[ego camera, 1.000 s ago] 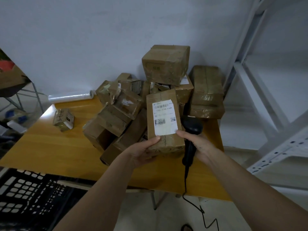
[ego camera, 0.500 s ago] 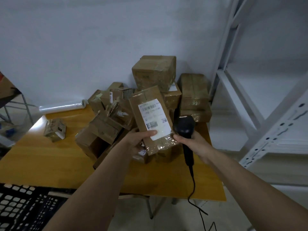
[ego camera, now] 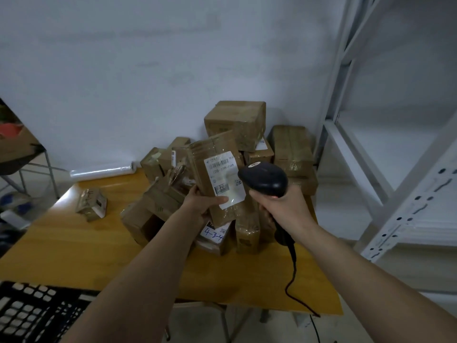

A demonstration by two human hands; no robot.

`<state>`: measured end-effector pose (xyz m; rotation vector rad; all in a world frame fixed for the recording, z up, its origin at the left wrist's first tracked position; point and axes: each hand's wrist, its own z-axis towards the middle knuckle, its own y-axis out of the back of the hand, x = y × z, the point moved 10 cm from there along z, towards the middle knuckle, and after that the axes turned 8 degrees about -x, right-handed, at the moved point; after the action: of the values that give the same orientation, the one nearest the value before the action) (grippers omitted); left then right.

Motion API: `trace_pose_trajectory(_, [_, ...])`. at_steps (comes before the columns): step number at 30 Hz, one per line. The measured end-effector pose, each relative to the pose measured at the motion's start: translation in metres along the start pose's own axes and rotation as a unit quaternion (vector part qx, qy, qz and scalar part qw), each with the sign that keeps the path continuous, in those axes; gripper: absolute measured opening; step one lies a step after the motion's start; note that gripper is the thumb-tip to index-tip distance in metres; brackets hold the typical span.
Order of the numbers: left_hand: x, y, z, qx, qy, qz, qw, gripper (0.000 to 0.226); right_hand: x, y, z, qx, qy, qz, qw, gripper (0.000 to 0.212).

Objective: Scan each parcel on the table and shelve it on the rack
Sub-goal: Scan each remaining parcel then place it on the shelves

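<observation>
Now parcel (ego camera: 217, 174) pinched in left fingers (ego camera: 217, 200), scanner (ego camera: 265, 179) beside label

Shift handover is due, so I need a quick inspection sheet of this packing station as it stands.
Surface: wooden table, parcels heaped at its back right.
Job's things: labelled parcel lifted off the pile; scanner beside its label; white rack at right, the shelves in view bare.
Clutter: small box lying apart; film roll at the far edge.
Grippers: left hand holds the parcel; right hand grips the scanner.
Cables: scanner cord hangs over the front edge.
Surroundings: black crate lower left.
</observation>
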<state>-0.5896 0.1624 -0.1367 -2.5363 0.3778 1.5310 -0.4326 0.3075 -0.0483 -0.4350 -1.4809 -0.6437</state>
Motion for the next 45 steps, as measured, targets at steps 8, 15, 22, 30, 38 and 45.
trace_pose_trajectory(8, [-0.004,0.003,-0.001,-0.014,-0.010,0.031,0.999,0.084,-0.003,-0.002,-0.005,0.018,-0.026,-0.010,0.999,0.021])
trace_pose_trajectory(15, [0.001,0.002,0.003,-0.008,-0.012,0.018,1.000,0.088,-0.002,-0.005,-0.012,0.034,-0.005,-0.041,0.999,0.025])
trace_pose_trajectory(22, [0.010,-0.009,-0.001,0.037,-0.011,-0.015,0.999,0.092,-0.003,-0.004,-0.024,0.042,-0.004,-0.039,0.998,0.033])
trace_pose_trajectory(30, [0.021,-0.023,-0.013,0.072,-0.025,0.014,0.997,0.096,-0.014,0.008,-0.040,0.004,-0.035,-0.026,0.999,0.035])
trace_pose_trajectory(38, [0.014,-0.045,-0.053,0.101,-0.061,0.021,0.993,0.104,-0.001,0.050,-0.057,-0.005,-0.001,0.046,0.999,0.018])
trace_pose_trajectory(45, [0.003,-0.117,-0.130,0.189,-0.131,0.039,0.972,0.098,0.034,0.148,-0.088,-0.028,0.054,0.099,0.993,0.016])
